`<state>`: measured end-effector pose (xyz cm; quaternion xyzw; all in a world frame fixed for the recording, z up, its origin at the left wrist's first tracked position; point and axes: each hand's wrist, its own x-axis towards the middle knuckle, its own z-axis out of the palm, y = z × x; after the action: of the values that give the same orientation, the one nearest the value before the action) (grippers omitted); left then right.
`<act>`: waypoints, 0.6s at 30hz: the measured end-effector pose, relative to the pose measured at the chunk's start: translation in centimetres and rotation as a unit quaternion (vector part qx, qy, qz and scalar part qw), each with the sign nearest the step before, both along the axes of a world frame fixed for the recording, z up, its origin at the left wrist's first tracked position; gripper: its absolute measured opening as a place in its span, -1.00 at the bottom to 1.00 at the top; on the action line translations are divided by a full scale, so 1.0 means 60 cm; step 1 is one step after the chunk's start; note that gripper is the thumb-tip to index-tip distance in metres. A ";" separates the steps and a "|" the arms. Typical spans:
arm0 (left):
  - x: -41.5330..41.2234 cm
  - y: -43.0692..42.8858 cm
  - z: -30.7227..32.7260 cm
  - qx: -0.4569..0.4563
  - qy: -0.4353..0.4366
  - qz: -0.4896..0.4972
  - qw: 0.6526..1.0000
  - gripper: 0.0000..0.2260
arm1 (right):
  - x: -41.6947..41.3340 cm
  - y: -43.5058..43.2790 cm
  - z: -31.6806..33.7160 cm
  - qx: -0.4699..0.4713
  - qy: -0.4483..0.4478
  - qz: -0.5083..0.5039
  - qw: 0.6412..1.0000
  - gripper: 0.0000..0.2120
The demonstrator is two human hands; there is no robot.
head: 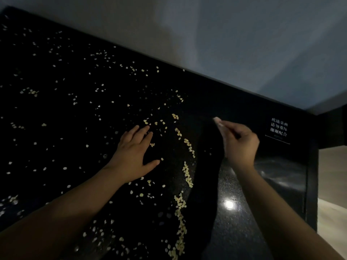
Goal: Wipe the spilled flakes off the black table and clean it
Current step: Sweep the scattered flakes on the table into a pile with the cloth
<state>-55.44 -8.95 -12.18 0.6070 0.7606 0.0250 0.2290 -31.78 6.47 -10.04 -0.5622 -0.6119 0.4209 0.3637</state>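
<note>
Pale flakes (185,172) lie scattered over the black glossy table (56,113), thickest in a curved ridge running from the middle down to the bottom edge. My left hand (134,153) rests flat on the table with fingers spread, just left of that ridge. My right hand (239,141) is raised right of the ridge and pinches a small pale object (217,121), perhaps a cloth or tissue; too blurred to tell. The strip of table right of the ridge carries almost no flakes.
A white-lettered sign (278,129) is stuck near the table's right end. A grey wall (206,34) runs along the far edge. Light floor (332,184) shows past the right edge. A lamp glare (229,204) reflects on the tabletop.
</note>
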 end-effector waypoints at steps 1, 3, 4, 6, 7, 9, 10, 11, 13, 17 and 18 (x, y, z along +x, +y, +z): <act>0.001 0.000 0.000 0.001 0.000 -0.001 1.000 -0.09 | 0.011 0.002 -0.009 -0.007 -0.014 -0.016 1.000 -0.88; 0.002 -0.001 0.002 0.005 -0.001 0.000 1.000 -0.10 | 0.022 -0.003 -0.037 -0.023 -0.045 -0.031 0.998 -0.84; 0.002 -0.002 0.003 0.006 -0.004 -0.001 1.000 -0.13 | 0.020 -0.011 -0.049 -0.022 -0.064 -0.031 0.997 -0.84; 0.003 -0.003 0.005 0.006 -0.007 -0.001 1.000 -0.19 | 0.001 -0.040 -0.063 -0.006 -0.083 -0.032 0.996 -0.83; 0.002 -0.003 0.006 0.007 -0.009 -0.001 1.000 -0.21 | -0.014 -0.059 -0.063 -0.001 -0.076 -0.027 0.997 -0.82; 0.000 -0.004 0.009 0.010 -0.019 -0.002 1.000 -0.23 | -0.046 -0.100 -0.066 0.008 -0.064 0.011 0.998 -0.82; -0.002 -0.007 0.012 0.013 -0.029 -0.002 0.999 -0.24 | -0.060 -0.122 -0.067 0.008 -0.060 0.040 0.997 -0.81; -0.004 -0.011 0.014 0.017 -0.042 0.000 0.999 -0.25 | -0.073 -0.142 -0.065 0.002 -0.049 0.067 0.997 -0.81; -0.010 -0.027 0.020 0.026 -0.058 0.000 0.998 -0.25 | -0.087 -0.168 -0.055 -0.020 -0.011 0.083 0.996 -0.83; -0.023 -0.069 0.030 0.023 -0.045 -0.018 0.999 -0.14 | -0.059 -0.167 -0.013 -0.040 0.049 0.010 0.998 -0.89; -0.025 -0.079 0.031 0.015 -0.035 -0.020 0.999 -0.14 | -0.044 -0.159 -0.009 -0.029 0.040 -0.016 0.999 -0.89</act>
<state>-56.96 -13.66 -10.30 0.6243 0.7393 0.0536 0.2467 -34.41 -3.05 -10.59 -0.5652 -0.5750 0.4550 0.3781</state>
